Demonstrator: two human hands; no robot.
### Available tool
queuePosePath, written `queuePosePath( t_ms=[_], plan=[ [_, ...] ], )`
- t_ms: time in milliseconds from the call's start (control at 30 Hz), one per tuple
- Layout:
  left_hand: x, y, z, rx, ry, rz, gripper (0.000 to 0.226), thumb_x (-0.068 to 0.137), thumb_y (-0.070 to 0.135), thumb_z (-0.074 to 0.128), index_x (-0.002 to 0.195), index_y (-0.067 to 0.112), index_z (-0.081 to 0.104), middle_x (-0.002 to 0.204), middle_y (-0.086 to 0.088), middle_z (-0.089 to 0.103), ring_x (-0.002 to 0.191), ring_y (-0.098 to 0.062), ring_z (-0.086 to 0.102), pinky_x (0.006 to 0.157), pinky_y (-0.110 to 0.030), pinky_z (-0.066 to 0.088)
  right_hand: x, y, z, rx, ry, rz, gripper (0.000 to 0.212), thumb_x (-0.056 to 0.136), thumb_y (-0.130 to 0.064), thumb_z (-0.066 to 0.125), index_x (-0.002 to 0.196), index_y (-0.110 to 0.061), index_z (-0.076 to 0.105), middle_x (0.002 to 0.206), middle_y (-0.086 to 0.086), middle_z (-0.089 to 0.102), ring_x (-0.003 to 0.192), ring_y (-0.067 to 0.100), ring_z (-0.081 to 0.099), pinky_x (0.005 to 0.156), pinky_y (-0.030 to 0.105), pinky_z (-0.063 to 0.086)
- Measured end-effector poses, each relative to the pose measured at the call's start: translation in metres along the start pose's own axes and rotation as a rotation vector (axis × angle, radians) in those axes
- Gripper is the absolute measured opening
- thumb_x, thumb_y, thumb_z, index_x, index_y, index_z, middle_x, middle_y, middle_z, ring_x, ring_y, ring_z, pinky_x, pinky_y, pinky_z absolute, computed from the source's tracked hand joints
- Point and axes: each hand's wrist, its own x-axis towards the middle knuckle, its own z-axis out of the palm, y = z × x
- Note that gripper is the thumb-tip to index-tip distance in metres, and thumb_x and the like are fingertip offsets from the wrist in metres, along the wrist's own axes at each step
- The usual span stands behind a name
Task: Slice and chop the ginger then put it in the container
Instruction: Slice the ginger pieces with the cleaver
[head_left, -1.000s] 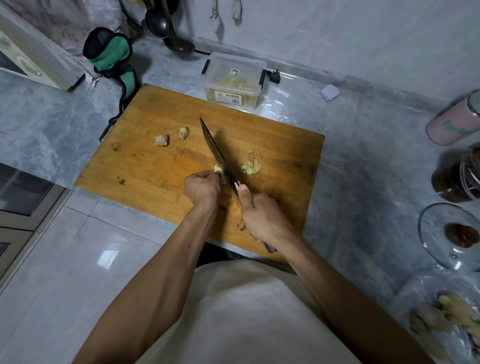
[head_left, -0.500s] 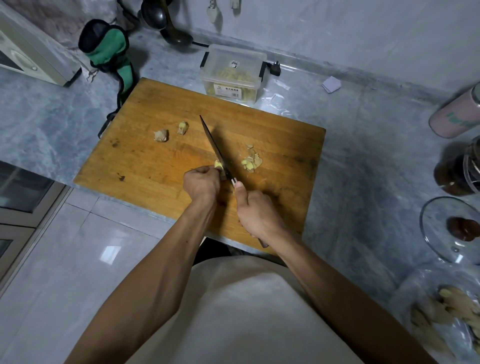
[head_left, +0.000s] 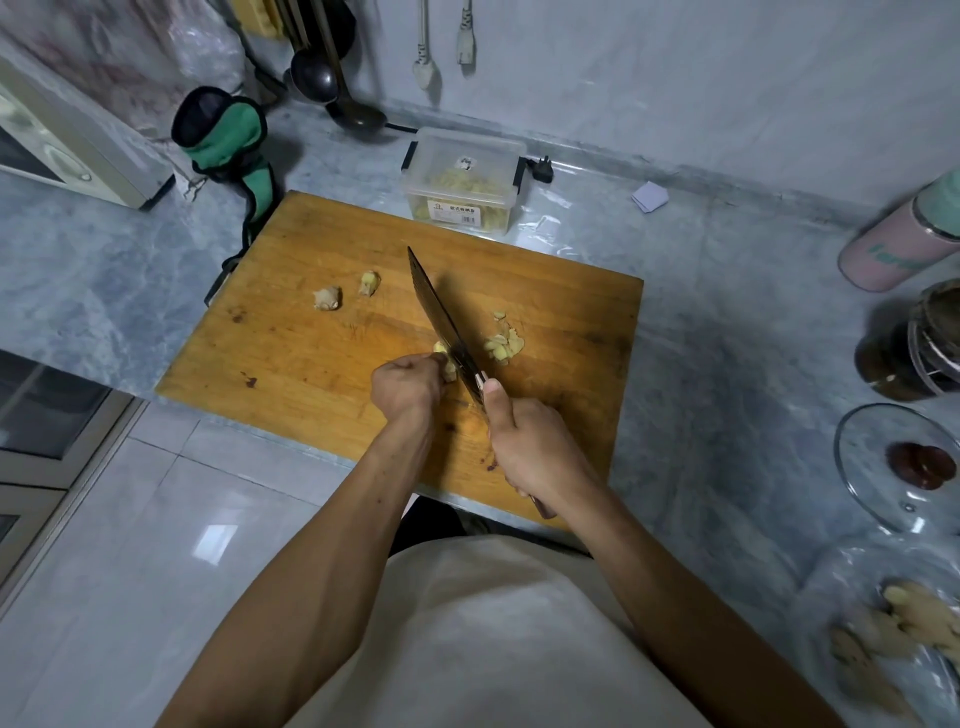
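The left hand (head_left: 408, 382) is held knuckles-up over the near middle of the wooden cutting board (head_left: 291, 332), fingers curled down onto a ginger piece (head_left: 445, 358), which is pinned against the board. The right hand (head_left: 535, 452) is wrapped around the handle of the knife (head_left: 441, 325), thumb laid along the top near the blade's heel. The blade is seen edge-down, running away from the person, its flat side just beside the left fingertips; the ginger piece lies between those fingertips and the blade.

A small heap of ginger slices (head_left: 503, 343) is found on the board to the right of the blade. Two uncut ginger knobs (head_left: 327, 299) are set well apart from the hands, toward the board's far left.

The clear container (head_left: 465, 179) stands beyond the board's far edge, with pale pieces, probably ginger, visible through its wall. A white label with a barcode is fixed to its front; the printing is too small to be read.
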Motion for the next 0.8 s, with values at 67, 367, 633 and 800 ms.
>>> queuePosePath(
  t_ms=[67,367,633,800],
  plan=[
    [0.001,-0.001,0.0,0.01,0.001,0.004,0.01,0.078,0.01,0.073,0.069,0.013,0.075,0.069,-0.009,0.073,0.072,-0.029,0.074,0.074,-0.044,0.062,-0.001,-0.002,0.001,0.007,0.003,0.003,0.069,0.109,-0.047,0.019,0.058,-0.011,0.048,0.042,0.0,0.045,0.031,0.006,0.042,0.059,0.042,0.051],
    [0.0,-0.002,-0.001,0.027,0.009,0.04,0.013,0.081,0.01,0.07,0.069,0.014,0.073,0.074,-0.009,0.073,0.075,-0.027,0.073,0.074,-0.042,0.062,-0.003,0.0,0.008,-0.031,0.047,-0.029,0.074,0.109,-0.048,0.019,0.064,-0.003,0.056,0.062,0.021,0.061,0.049,0.021,0.052,0.059,0.047,0.053],
    [0.0,-0.005,0.0,0.01,0.004,0.07,0.018,0.081,0.007,0.07,0.066,0.017,0.071,0.072,-0.008,0.073,0.075,-0.031,0.073,0.074,-0.045,0.061,0.001,-0.002,0.01,-0.027,0.034,-0.043,0.07,0.11,-0.046,0.018,0.058,-0.01,0.047,0.051,0.006,0.049,0.045,0.017,0.047,0.059,0.043,0.049],
    [0.0,-0.006,0.001,0.01,0.014,0.083,0.02,0.082,0.006,0.07,0.066,0.017,0.07,0.072,-0.009,0.073,0.077,-0.032,0.073,0.074,-0.046,0.061,0.006,-0.001,0.008,0.024,0.012,0.001,0.07,0.108,-0.052,0.019,0.059,-0.011,0.049,0.05,0.005,0.05,0.042,0.018,0.047,0.054,0.044,0.052]
  ],
)
